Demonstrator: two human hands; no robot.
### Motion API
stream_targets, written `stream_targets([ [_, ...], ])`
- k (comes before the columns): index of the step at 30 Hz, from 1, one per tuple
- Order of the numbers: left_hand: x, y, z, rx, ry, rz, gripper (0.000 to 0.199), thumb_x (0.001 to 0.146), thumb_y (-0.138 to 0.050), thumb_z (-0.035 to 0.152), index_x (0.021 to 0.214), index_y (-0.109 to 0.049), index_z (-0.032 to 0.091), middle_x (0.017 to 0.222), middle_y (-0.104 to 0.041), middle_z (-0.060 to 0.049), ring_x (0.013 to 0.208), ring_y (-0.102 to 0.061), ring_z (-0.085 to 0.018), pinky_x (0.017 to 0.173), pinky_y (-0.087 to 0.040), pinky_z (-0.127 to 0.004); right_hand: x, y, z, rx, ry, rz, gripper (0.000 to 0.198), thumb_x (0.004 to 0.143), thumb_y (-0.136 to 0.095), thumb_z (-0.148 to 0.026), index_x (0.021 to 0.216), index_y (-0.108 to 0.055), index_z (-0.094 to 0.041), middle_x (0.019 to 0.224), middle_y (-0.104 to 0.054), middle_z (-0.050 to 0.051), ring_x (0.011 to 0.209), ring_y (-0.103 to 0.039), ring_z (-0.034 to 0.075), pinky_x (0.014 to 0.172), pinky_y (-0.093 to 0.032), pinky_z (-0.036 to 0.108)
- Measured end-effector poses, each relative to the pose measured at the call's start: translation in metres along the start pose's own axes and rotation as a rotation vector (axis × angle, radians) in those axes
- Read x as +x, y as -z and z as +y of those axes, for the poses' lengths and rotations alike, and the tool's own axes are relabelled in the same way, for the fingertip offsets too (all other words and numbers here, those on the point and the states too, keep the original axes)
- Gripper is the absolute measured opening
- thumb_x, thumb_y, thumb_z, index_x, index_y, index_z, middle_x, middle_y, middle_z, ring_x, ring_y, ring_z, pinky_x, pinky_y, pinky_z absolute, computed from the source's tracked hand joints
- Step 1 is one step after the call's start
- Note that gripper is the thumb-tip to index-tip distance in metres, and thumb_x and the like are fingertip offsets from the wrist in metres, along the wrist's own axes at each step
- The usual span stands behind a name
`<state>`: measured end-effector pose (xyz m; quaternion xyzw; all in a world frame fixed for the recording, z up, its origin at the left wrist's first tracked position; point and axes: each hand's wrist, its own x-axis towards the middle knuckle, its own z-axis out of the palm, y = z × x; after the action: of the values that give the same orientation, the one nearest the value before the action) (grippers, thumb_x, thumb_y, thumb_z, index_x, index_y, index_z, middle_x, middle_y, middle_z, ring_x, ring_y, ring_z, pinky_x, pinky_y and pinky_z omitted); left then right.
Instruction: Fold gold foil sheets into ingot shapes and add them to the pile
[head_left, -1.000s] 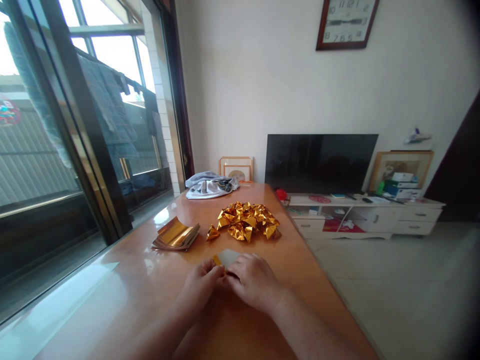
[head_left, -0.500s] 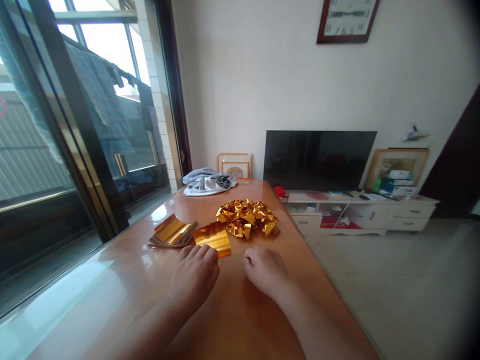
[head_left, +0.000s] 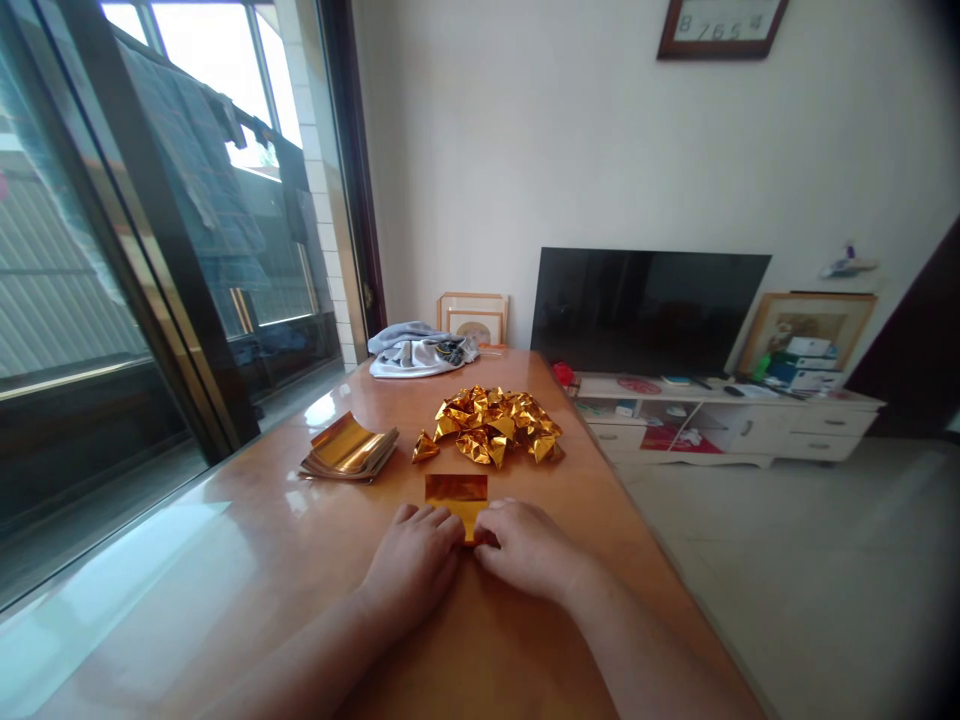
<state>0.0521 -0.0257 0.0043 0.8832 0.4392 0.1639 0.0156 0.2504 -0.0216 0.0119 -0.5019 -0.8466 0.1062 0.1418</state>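
Observation:
A sheet of gold foil paper (head_left: pixel 457 492) lies on the table in front of me, its far edge curling up. My left hand (head_left: pixel 420 550) is closed on the sheet's near left edge, fingers bent over it. At the near right edge, my right hand (head_left: pixel 525 545) pinches the same sheet between thumb and fingers. Beyond the sheet is a pile of folded gold foil pieces (head_left: pixel 499 425), with a single folded piece (head_left: pixel 424 446) just to its left. A stack of gold foil sheets (head_left: pixel 349 448) lies farther left.
The glossy wooden table (head_left: pixel 300 560) has its right edge beside my right forearm. Grey cloth (head_left: pixel 416 352) lies at the far end. Past it are a television (head_left: pixel 649 310) and a white cabinet (head_left: pixel 817 430). A glass sliding door (head_left: pixel 142 250) runs along the left.
My left hand has brought the foil sheet right and nearer, away from the stack. My right hand has taken hold of its other side. The view has tilted slightly down.

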Motion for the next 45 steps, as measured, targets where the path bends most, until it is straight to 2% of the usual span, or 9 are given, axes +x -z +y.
stream_targets([
  [4, 0.0, -0.006, -0.009, -0.135, 0.05, -0.011, 0.011, 0.083, -0.054, 0.014, 0.083, -0.06, 0.022, 0.088, -0.066, -0.002, 0.088, -0.06, -0.021, 0.076, -0.037, -0.031, 0.0, 0.0, 0.003, 0.052, -0.019, -0.027, 0.012, 0.085, -0.062, -0.024, 0.087, -0.074, -0.023, 0.093, -0.07, 0.002, 0.085, -0.062, 0.017, 0.071, -0.039, 0.025],
  [8, -0.004, -0.003, -0.024, -0.197, 0.117, -0.011, 0.007, 0.079, -0.058, 0.017, 0.081, -0.062, 0.022, 0.087, -0.066, -0.002, 0.085, -0.06, -0.02, 0.073, -0.038, -0.029, 0.001, -0.001, 0.005, 0.11, 0.001, -0.027, 0.014, 0.086, -0.061, -0.024, 0.087, -0.075, -0.023, 0.094, -0.07, 0.002, 0.086, -0.062, 0.016, 0.073, -0.04, 0.024],
  [11, -0.007, 0.005, -0.034, -0.218, 0.131, -0.031, 0.007, 0.082, -0.058, 0.021, 0.08, -0.064, 0.023, 0.087, -0.065, -0.002, 0.083, -0.06, -0.02, 0.071, -0.038, -0.027, 0.002, -0.002, 0.007, 0.147, -0.001, -0.032, 0.016, 0.087, -0.059, -0.024, 0.083, -0.074, -0.021, 0.092, -0.069, 0.002, 0.082, -0.061, 0.015, 0.071, -0.039, 0.023],
  [16, -0.007, 0.009, -0.041, -0.246, 0.135, -0.044, 0.021, 0.089, -0.052, 0.028, 0.076, -0.067, 0.022, 0.083, -0.064, -0.004, 0.08, -0.06, -0.019, 0.07, -0.039, -0.027, 0.006, -0.008, 0.011, 0.209, -0.047, -0.023, 0.021, 0.088, -0.056, -0.025, 0.072, -0.068, -0.019, 0.082, -0.066, 0.001, 0.074, -0.057, 0.013, 0.065, -0.036, 0.023],
  [25, -0.002, -0.005, -0.055, -0.399, 0.303, -0.05, 0.014, 0.081, -0.055, 0.026, 0.082, -0.069, 0.023, 0.085, -0.071, -0.003, 0.077, -0.062, -0.02, 0.067, -0.042, -0.026, 0.014, -0.028, 0.027, 0.296, -0.256, -0.002, 0.018, 0.085, -0.062, -0.036, 0.076, -0.063, -0.019, 0.075, -0.067, -0.001, 0.066, -0.055, 0.013, 0.056, -0.03, 0.022],
  [35, -0.001, -0.008, -0.057, -0.42, 0.31, -0.045, 0.011, 0.076, -0.058, 0.024, 0.079, -0.068, 0.022, 0.079, -0.068, -0.002, 0.071, -0.058, -0.018, 0.062, -0.038, -0.025, 0.015, -0.03, 0.028, 0.285, -0.272, -0.013, 0.012, 0.081, -0.063, -0.03, 0.075, -0.063, -0.02, 0.074, -0.068, -0.001, 0.065, -0.055, 0.013, 0.055, -0.029, 0.022],
  [45, -0.003, -0.008, -0.058, -0.37, 0.287, -0.063, 0.01, 0.079, -0.06, 0.024, 0.086, -0.067, 0.022, 0.083, -0.066, -0.002, 0.074, -0.058, -0.019, 0.064, -0.038, -0.027, 0.014, -0.024, 0.021, 0.212, -0.273, -0.017, 0.011, 0.081, -0.063, -0.028, 0.074, -0.064, -0.019, 0.074, -0.067, -0.001, 0.065, -0.054, 0.012, 0.056, -0.027, 0.022],
])
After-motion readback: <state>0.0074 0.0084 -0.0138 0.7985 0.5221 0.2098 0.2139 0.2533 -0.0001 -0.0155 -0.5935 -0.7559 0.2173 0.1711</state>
